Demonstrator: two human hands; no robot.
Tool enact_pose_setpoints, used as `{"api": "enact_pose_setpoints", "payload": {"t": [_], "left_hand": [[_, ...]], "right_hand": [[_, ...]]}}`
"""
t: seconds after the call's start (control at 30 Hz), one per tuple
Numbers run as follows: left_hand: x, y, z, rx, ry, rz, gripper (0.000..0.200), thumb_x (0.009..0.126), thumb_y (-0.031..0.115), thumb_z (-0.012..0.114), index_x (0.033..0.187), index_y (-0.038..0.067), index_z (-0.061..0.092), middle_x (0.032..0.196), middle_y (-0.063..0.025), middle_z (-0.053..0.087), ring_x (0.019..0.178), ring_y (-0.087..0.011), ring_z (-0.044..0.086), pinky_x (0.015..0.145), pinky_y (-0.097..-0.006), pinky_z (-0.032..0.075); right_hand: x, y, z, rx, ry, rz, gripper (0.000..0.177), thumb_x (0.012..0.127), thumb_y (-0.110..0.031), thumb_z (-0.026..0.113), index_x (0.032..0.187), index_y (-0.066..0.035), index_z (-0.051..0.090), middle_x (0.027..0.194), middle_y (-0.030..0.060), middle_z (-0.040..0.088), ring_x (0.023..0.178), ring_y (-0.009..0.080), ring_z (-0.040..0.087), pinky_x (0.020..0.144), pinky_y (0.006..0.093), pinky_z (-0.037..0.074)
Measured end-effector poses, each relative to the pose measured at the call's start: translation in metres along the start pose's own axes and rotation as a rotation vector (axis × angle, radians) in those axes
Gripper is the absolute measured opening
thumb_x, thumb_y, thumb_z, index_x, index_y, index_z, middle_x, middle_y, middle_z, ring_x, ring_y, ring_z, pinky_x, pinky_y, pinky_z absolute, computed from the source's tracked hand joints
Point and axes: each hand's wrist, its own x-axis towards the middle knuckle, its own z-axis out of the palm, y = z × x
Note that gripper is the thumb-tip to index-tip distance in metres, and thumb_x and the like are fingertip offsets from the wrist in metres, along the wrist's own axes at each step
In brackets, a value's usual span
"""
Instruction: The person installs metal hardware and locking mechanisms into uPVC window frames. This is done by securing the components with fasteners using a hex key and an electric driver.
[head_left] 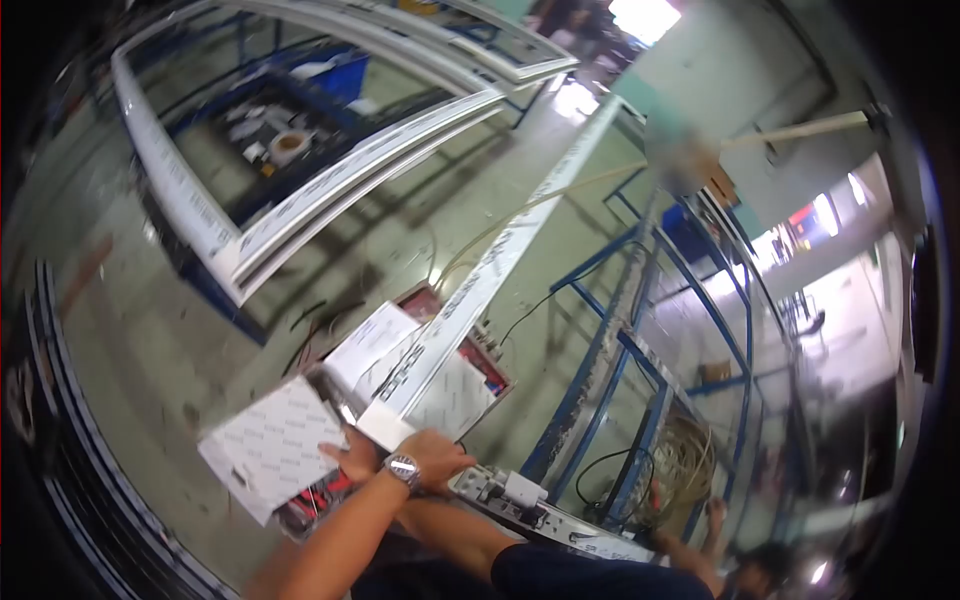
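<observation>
My forearms cross near the bottom middle. My left hand (437,461), with a watch (403,468) on its wrist, is closed over the near side of a white frame, just beside its corner. One long bar of the frame (470,290), covered in printed film, runs away up the view. My fingertips and whatever lies under that palm are hidden. Farther left, my right hand (354,458) has its fingers apart against the edge of a printed white board (275,440). Beside my left hand, a metal fitting (510,490) lies along the frame's near side.
Below the long bar is an open case (495,375) with red items. A large white frame (190,190) rests on a blue stand at upper left. Blue metal racks (600,370) and coiled hose (685,460) stand right. Another person's hand (715,515) shows at lower right.
</observation>
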Motion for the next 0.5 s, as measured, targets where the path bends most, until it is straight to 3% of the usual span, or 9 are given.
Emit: {"api": "enact_pose_setpoints", "payload": {"t": [0.03, 0.17, 0.2, 0.3, 0.33, 0.43, 0.47, 0.5], "left_hand": [[-0.002, 0.004, -0.011, -0.007, -0.018, -0.018, 0.053, 0.073, 0.05, 0.084, 0.115, 0.023, 0.069, 0.098, -0.0021, 0.075, 0.094, -0.0269, 0.074, 0.075, -0.0438, 0.055], [0.004, 0.005, -0.007, 0.01, -0.068, -0.017, 0.051, 0.076, 0.044, 0.081, 0.121, 0.024, 0.067, 0.101, -0.0003, 0.073, 0.097, -0.0254, 0.073, 0.081, -0.0439, 0.053], [0.005, 0.007, -0.009, 0.01, -0.087, -0.023, 0.051, 0.077, 0.043, 0.08, 0.121, 0.024, 0.067, 0.101, -0.0003, 0.073, 0.097, -0.0254, 0.073, 0.082, -0.0443, 0.053], [0.004, 0.007, -0.007, -0.004, -0.047, -0.038, 0.052, 0.077, 0.042, 0.08, 0.124, 0.024, 0.067, 0.102, -0.0011, 0.073, 0.098, -0.026, 0.073, 0.084, -0.0456, 0.053], [0.004, 0.007, -0.008, -0.011, -0.031, -0.035, 0.052, 0.076, 0.042, 0.079, 0.123, 0.024, 0.067, 0.102, -0.0014, 0.073, 0.098, -0.0266, 0.073, 0.084, -0.0459, 0.053], [0.002, 0.008, -0.007, -0.08, 0.0, -0.042, 0.05, 0.076, 0.041, 0.078, 0.122, 0.023, 0.068, 0.103, -0.0025, 0.073, 0.098, -0.0283, 0.073, 0.081, -0.0468, 0.053], [0.005, 0.009, -0.011, -0.036, -0.028, -0.085, 0.05, 0.075, 0.042, 0.079, 0.12, 0.024, 0.069, 0.103, -0.0029, 0.074, 0.098, -0.0285, 0.073, 0.082, -0.0471, 0.053], [0.006, 0.011, -0.011, -0.022, -0.085, -0.133, 0.049, 0.074, 0.042, 0.079, 0.118, 0.024, 0.069, 0.104, -0.0033, 0.074, 0.098, -0.0287, 0.073, 0.082, -0.0473, 0.053]], "right_hand": [[0.01, 0.029, 0.019, -0.109, 0.039, -0.027, 0.078, 0.084, -0.049, 0.083, 0.135, 0.006, 0.061, 0.122, 0.0245, 0.071, 0.11, 0.0346, 0.07, 0.099, 0.0406, 0.052], [0.016, -0.013, -0.005, -0.075, -0.153, 0.172, 0.089, 0.078, -0.059, 0.084, 0.136, 0.004, 0.062, 0.118, 0.0228, 0.072, 0.107, 0.0331, 0.07, 0.097, 0.0404, 0.052], [0.021, -0.014, -0.012, -0.064, -0.312, 0.202, 0.099, 0.068, -0.072, 0.082, 0.134, 0.001, 0.064, 0.123, 0.0186, 0.071, 0.117, 0.0344, 0.065, 0.103, 0.0419, 0.047], [0.017, 0.0, -0.001, 0.027, -0.281, 0.163, 0.093, 0.069, -0.071, 0.082, 0.127, 0.0, 0.067, 0.12, 0.0185, 0.071, 0.113, 0.0338, 0.066, 0.1, 0.042, 0.048], [0.011, -0.001, 0.004, 0.078, -0.197, 0.153, 0.09, 0.07, -0.069, 0.084, 0.125, 0.001, 0.068, 0.118, 0.0189, 0.071, 0.112, 0.0327, 0.066, 0.099, 0.0417, 0.047], [-0.003, -0.002, -0.004, 0.123, -0.228, 0.155, 0.086, 0.071, -0.06, 0.088, 0.127, 0.001, 0.066, 0.115, 0.0175, 0.072, 0.111, 0.0295, 0.067, 0.099, 0.043, 0.048], [0.0, 0.011, 0.005, 0.114, -0.053, 0.051, 0.086, 0.071, -0.053, 0.091, 0.13, 0.001, 0.061, 0.118, 0.0166, 0.07, 0.112, 0.0276, 0.066, 0.098, 0.0416, 0.05], [-0.007, 0.02, 0.013, 0.435, -0.05, 0.074, 0.084, 0.069, -0.042, 0.094, 0.132, 0.001, 0.059, 0.121, 0.0152, 0.068, 0.113, 0.0253, 0.064, 0.098, 0.0417, 0.051]]}}
